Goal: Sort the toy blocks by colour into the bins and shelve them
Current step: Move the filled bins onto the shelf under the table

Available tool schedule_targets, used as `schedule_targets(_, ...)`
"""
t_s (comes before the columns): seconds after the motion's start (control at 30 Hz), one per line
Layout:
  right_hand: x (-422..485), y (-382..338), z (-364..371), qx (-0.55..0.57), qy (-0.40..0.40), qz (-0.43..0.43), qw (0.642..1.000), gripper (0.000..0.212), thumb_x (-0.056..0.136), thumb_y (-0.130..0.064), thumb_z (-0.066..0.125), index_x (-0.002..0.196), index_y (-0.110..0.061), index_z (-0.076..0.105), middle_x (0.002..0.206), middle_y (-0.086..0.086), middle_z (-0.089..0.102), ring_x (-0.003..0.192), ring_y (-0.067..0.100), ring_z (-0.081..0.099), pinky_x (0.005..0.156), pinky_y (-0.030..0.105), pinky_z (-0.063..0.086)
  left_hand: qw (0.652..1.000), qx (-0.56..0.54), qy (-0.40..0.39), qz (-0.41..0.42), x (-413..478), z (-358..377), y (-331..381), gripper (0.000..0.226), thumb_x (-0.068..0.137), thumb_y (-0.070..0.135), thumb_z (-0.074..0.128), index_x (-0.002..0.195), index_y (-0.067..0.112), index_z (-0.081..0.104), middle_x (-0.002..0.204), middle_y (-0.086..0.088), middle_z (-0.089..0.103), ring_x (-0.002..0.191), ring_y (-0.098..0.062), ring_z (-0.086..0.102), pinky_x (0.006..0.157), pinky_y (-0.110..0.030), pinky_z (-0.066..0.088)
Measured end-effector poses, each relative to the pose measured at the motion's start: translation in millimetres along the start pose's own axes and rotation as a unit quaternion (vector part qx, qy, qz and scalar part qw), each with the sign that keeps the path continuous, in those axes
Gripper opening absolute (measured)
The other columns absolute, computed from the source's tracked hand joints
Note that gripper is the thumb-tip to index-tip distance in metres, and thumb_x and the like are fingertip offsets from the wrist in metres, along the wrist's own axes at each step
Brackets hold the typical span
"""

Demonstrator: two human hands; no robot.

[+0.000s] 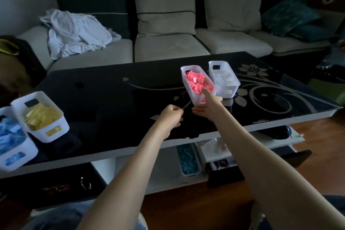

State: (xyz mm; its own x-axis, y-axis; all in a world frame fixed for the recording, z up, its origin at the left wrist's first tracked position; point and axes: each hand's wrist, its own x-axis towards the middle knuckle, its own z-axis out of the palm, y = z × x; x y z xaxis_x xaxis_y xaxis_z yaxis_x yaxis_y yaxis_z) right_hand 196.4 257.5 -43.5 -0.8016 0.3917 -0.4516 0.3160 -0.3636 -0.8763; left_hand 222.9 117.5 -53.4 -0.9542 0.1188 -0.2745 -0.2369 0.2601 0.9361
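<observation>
You're on the shelving step: the blocks look sorted, and your right hand (209, 104) grasps the near end of the pink bin (194, 97), thumb over its rim and fingers beneath, on the table (112, 99) beside the white bin (227, 93). Your left hand (172, 115) is curled just beside it; I cannot tell whether it holds anything. Next, I'd say, lift the bin level and lower it to the shelf (164, 164) by the teal bin (190, 172).
</observation>
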Motion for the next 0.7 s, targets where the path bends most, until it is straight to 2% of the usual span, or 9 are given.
schedule_targets(0.13,11.4,-3.0,1.5,-0.022,-0.04,0.016,0.999,0.05,0.088,-0.018,0.044,0.135,-0.013,0.027,0.093,0.031,0.058,0.069,0.039,0.065,0.052,0.04,0.055,0.998,-0.039,0.042,-0.021,3.6,-12.7,-10.4,0.021,0.098,0.016,0.043,0.114,0.01,0.055,0.094,-0.003,0.058,0.093,-0.018,0.06,0.086,-0.034,0.054)
schedule_targets(0.27,-3.7,-2.8,-9.8,0.003,-0.075,0.024,0.997,0.045,0.087,-0.005,0.039,0.13,-0.016,0.037,0.119,0.026,0.045,0.083,0.042,0.062,0.063,0.045,0.058,0.994,-0.082,0.037,-0.054,-2.4,-16.6,-17.7,0.022,0.098,0.013,0.045,0.118,0.007,0.053,0.094,-0.005,0.056,0.081,-0.015,0.059,0.08,-0.03,0.053)
schedule_targets(0.33,-16.3,2.5,-17.5,0.015,-0.103,0.027,0.994,0.042,0.088,-0.004,0.039,0.129,-0.014,0.038,0.127,0.025,0.041,0.086,0.044,0.06,0.06,0.046,0.059,0.991,-0.108,0.028,-0.067,-7.7,-13.2,-16.4,0.02,0.098,0.013,0.045,0.114,0.004,0.054,0.094,-0.007,0.055,0.078,-0.016,0.058,0.082,-0.032,0.052)
schedule_targets(0.4,-34.7,9.5,-25.1,0.005,-0.12,0.039,0.992,0.041,0.089,-0.005,0.037,0.129,-0.013,0.036,0.122,0.031,0.045,0.08,0.045,0.061,0.06,0.047,0.059,0.987,-0.137,0.022,-0.082,-17.5,-6.9,-14.7,0.016,0.098,0.013,0.044,0.106,0.003,0.054,0.09,-0.009,0.055,0.074,-0.018,0.058,0.082,-0.033,0.051)
schedule_targets(0.5,-63.7,21.0,-32.1,-0.048,-0.139,0.042,0.988,0.038,0.089,-0.008,0.037,0.126,-0.009,0.033,0.095,0.034,0.055,0.074,0.045,0.062,0.07,0.048,0.056,0.976,-0.184,0.019,-0.116,-36.6,5.7,-20.7,0.013,0.098,0.009,0.043,0.093,0.002,0.053,0.081,-0.009,0.056,0.068,-0.018,0.057,0.074,-0.033,0.052)
schedule_targets(0.57,-83.0,28.9,-34.0,-0.059,-0.142,0.049,0.987,0.032,0.089,-0.008,0.037,0.12,-0.005,0.034,0.082,0.034,0.056,0.07,0.044,0.062,0.068,0.046,0.055,0.975,-0.185,0.002,-0.125,-52.7,12.1,-27.2,0.016,0.098,0.016,0.045,0.096,0.002,0.052,0.078,-0.009,0.056,0.068,-0.019,0.058,0.072,-0.034,0.052)
schedule_targets(0.63,-99.6,38.5,-38.4,-0.071,-0.146,0.048,0.986,0.03,0.088,-0.008,0.037,0.117,-0.003,0.034,0.076,0.034,0.057,0.063,0.041,0.063,0.06,0.042,0.056,0.975,-0.181,-0.022,-0.128,-69.5,15.8,-31.0,0.031,0.096,0.034,0.05,0.101,0.004,0.049,0.086,-0.011,0.057,0.079,-0.023,0.06,0.085,-0.038,0.051)
schedule_targets(0.7,-115.6,48.8,-45.1,-0.089,-0.158,0.041,0.983,0.031,0.087,-0.008,0.035,0.117,-0.002,0.034,0.075,0.034,0.057,0.062,0.039,0.063,0.059,0.041,0.056,0.968,-0.207,-0.044,-0.135,-82.9,14.6,-34.7,0.046,0.09,0.051,0.054,0.11,0.01,0.046,0.105,-0.014,0.053,0.103,-0.03,0.058,0.097,-0.044,0.047)
